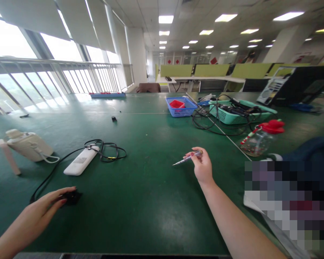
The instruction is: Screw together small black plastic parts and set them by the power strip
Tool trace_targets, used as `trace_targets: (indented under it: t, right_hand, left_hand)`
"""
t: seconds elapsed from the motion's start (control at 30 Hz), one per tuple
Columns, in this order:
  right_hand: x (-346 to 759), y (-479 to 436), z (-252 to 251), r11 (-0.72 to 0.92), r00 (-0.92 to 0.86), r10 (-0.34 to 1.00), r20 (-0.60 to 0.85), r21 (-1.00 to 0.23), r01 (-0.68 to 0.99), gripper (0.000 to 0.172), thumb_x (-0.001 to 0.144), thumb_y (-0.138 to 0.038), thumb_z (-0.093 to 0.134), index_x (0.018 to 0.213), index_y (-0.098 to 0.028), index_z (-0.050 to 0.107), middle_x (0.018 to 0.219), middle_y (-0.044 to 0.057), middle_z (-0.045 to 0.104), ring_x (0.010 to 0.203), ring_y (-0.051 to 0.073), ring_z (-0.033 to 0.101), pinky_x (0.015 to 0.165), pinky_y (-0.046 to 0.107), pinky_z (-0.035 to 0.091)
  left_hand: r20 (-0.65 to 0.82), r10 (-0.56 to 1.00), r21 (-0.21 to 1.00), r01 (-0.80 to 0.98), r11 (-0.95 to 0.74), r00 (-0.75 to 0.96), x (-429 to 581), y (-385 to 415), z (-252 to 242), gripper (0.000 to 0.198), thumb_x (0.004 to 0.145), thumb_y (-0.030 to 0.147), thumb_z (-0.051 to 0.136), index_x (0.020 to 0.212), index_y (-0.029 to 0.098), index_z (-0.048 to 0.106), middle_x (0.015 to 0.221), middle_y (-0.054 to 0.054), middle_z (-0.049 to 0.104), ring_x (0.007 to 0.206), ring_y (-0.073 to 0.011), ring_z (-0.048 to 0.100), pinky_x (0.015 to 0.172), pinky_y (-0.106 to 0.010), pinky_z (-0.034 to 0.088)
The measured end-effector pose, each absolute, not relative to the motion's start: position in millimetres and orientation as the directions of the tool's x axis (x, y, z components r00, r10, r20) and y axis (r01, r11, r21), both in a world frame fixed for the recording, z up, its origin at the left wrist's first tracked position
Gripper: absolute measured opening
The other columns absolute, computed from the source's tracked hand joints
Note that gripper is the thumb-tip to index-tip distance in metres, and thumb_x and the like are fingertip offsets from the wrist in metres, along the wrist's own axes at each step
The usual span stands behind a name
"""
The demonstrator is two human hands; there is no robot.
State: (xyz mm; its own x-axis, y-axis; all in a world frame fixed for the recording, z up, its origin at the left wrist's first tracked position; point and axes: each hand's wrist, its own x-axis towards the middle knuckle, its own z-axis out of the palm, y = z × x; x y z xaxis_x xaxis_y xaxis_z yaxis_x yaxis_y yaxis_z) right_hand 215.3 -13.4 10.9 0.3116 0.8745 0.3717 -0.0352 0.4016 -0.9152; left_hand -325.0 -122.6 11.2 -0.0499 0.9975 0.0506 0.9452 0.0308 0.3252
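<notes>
Two hands over green table (151,187): right grip (202,167) round screwdriver (187,158), left grip (47,205) on black plug (72,197).

A wide bare stretch of the green desk (151,187) is left open between the two hands. To the left, passage is blocked by the white power strip (81,161) and its looped black cable (108,150). To the right, the way is narrowed by a red-capped bottle (259,138) and tangled wires (213,120).

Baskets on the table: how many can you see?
2: a blue basket at the far centre, and a green basket just right of it, full of cables. Others may be hidden.
</notes>
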Motion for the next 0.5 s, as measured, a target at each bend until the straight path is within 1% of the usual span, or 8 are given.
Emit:
trace_targets:
  t: [0.17, 0.27, 0.43, 0.5]
  right_hand:
    - [215.7, -14.2, 11.8, 0.393, 0.318, 0.874, 0.369, -0.919, -0.014, 0.029, 0.082, -0.041, 0.067, 0.100, -0.021, 0.055, 0.079, 0.002, 0.069, 0.074, 0.021, 0.070, 0.081, 0.046, 0.056]
    - [215.8, -16.1, 13.9, 0.381, 0.315, 0.878, 0.359, -0.924, -0.009, 0.029, 0.083, -0.040, 0.066, 0.101, -0.021, 0.055, 0.081, 0.003, 0.069, 0.074, 0.021, 0.070, 0.082, 0.046, 0.056]
    - [215.6, -17.4, 15.3, 0.372, 0.310, 0.884, 0.350, -0.928, -0.012, 0.029, 0.083, -0.040, 0.066, 0.101, -0.021, 0.055, 0.081, 0.003, 0.069, 0.075, 0.021, 0.070, 0.082, 0.046, 0.055]
    - [215.7, -17.0, 14.7, 0.377, 0.311, 0.882, 0.354, -0.926, -0.017, 0.029, 0.083, -0.041, 0.066, 0.101, -0.021, 0.054, 0.081, 0.003, 0.069, 0.075, 0.022, 0.070, 0.082, 0.046, 0.055]
  left_hand:
    - [0.061, 0.988, 0.242, 0.963, 0.123, -0.141, -309.1, -123.2, 13.4, 0.053, 0.078, 0.060, 0.047, 0.117, 0.031, 0.067, 0.108, 0.001, 0.075, 0.093, -0.0279, 0.072, 0.081, -0.036, 0.058]
    - [0.050, 0.979, 0.236, 0.955, 0.181, -0.198, -303.3, -122.1, 14.9, 0.055, 0.078, 0.063, 0.044, 0.117, 0.031, 0.067, 0.103, 0.001, 0.076, 0.089, -0.0277, 0.073, 0.075, -0.035, 0.058]
    - [-0.022, 0.955, 0.234, 0.927, 0.294, -0.297, -300.2, -117.7, 14.5, 0.060, 0.078, 0.064, 0.040, 0.118, 0.028, 0.067, 0.088, -0.001, 0.077, 0.073, -0.0278, 0.073, 0.065, -0.035, 0.056]
    - [-0.023, 0.954, 0.250, 0.923, 0.294, -0.297, -298.6, -115.7, 13.4, 0.060, 0.078, 0.064, 0.040, 0.117, 0.028, 0.067, 0.089, -0.001, 0.077, 0.075, -0.0280, 0.073, 0.065, -0.036, 0.057]
